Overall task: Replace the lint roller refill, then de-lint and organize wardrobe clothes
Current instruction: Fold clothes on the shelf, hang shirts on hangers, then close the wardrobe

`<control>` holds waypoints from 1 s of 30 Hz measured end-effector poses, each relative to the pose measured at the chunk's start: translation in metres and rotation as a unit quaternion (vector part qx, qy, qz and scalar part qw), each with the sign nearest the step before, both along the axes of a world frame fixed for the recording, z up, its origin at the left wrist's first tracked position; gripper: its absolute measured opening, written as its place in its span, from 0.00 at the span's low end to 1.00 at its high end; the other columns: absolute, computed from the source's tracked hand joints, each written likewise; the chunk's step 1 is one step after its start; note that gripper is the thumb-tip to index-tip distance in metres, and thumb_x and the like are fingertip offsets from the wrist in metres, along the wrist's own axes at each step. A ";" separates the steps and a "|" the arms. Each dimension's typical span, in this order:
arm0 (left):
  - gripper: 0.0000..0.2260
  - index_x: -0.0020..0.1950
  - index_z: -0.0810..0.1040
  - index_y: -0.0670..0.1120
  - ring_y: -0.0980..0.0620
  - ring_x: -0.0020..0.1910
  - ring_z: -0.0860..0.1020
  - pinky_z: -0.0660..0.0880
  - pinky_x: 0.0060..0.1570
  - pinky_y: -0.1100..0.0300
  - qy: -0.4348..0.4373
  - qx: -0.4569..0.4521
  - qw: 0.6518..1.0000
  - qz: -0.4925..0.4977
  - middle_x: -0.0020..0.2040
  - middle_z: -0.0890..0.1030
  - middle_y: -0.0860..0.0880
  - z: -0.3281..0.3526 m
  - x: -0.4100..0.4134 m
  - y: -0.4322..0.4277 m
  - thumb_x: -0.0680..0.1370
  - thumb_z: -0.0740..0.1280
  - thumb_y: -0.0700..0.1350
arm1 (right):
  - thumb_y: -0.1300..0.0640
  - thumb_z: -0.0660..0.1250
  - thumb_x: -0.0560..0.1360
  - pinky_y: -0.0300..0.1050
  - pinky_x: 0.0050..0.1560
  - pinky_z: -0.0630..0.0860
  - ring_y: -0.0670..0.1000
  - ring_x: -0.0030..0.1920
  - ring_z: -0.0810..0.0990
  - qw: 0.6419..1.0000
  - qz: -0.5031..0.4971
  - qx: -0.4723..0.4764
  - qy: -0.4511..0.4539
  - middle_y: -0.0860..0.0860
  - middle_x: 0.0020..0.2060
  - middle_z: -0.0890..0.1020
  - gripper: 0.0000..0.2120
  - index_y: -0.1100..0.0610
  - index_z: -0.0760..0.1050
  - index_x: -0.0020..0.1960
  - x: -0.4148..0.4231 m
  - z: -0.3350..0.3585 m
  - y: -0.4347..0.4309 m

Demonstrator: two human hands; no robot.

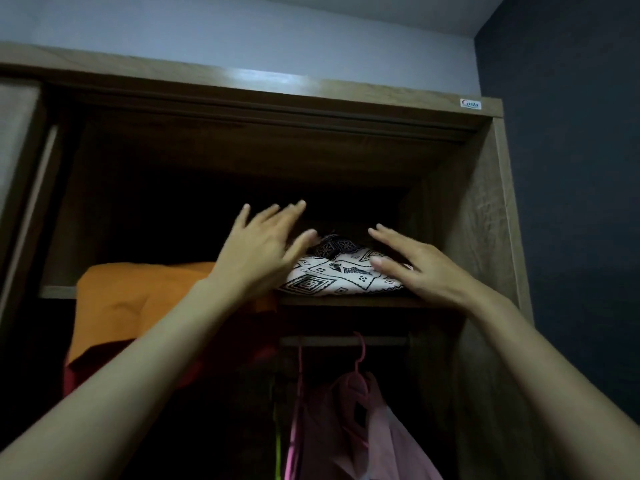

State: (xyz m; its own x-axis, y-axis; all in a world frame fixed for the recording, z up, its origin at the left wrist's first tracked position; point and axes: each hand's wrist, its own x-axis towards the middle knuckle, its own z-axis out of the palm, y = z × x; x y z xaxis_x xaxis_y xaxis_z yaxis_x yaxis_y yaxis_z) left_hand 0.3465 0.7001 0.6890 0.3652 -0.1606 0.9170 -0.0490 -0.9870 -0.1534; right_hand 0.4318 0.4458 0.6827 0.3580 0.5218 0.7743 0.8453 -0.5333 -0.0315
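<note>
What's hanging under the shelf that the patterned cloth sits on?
A rail with a pink hanger carrying a pink garment. To the left, draped orange cloth and darkness hide the rest.

place: home bedroom | cues: wooden wardrobe [485,209], folded clothes on shelf [346,301], hanging garments [332,431]

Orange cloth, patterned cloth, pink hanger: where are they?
Orange cloth [138,299]: head view, on its front fold.
Patterned cloth [341,277]: head view, on its white middle.
Pink hanger [362,351]: head view, on its hook.
</note>
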 end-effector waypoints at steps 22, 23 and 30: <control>0.23 0.78 0.56 0.55 0.47 0.74 0.63 0.67 0.67 0.44 0.147 -0.014 0.988 0.039 0.79 0.53 0.53 -0.022 0.040 0.002 0.82 0.48 0.58 | 0.67 0.65 0.75 0.45 0.66 0.71 0.55 0.66 0.74 0.992 -0.107 -0.012 0.069 0.54 0.72 0.68 0.25 0.48 0.72 0.69 0.038 0.010 0.049; 0.23 0.77 0.59 0.54 0.48 0.73 0.64 0.68 0.66 0.45 0.148 -0.008 0.988 0.037 0.79 0.55 0.53 -0.022 0.039 0.001 0.83 0.49 0.58 | 0.67 0.66 0.75 0.45 0.67 0.70 0.55 0.68 0.72 0.992 -0.109 -0.014 0.064 0.54 0.71 0.69 0.24 0.49 0.73 0.68 0.037 0.009 0.049; 0.12 0.63 0.76 0.47 0.47 0.65 0.74 0.73 0.59 0.47 0.083 -0.004 0.996 -0.031 0.66 0.75 0.52 -0.024 0.025 -0.014 0.82 0.58 0.45 | 0.74 0.62 0.72 0.48 0.71 0.66 0.54 0.70 0.69 0.995 -0.094 0.017 -0.011 0.54 0.69 0.72 0.23 0.55 0.79 0.61 0.033 0.003 0.049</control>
State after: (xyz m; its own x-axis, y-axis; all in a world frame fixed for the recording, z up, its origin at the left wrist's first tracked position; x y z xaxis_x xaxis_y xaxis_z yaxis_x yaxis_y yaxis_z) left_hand 0.3720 0.6864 0.6648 0.5006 -0.1805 0.8467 -0.1347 -0.9824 -0.1297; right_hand 0.4643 0.4943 0.6860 0.4303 0.4211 0.7985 0.7313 -0.6812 -0.0349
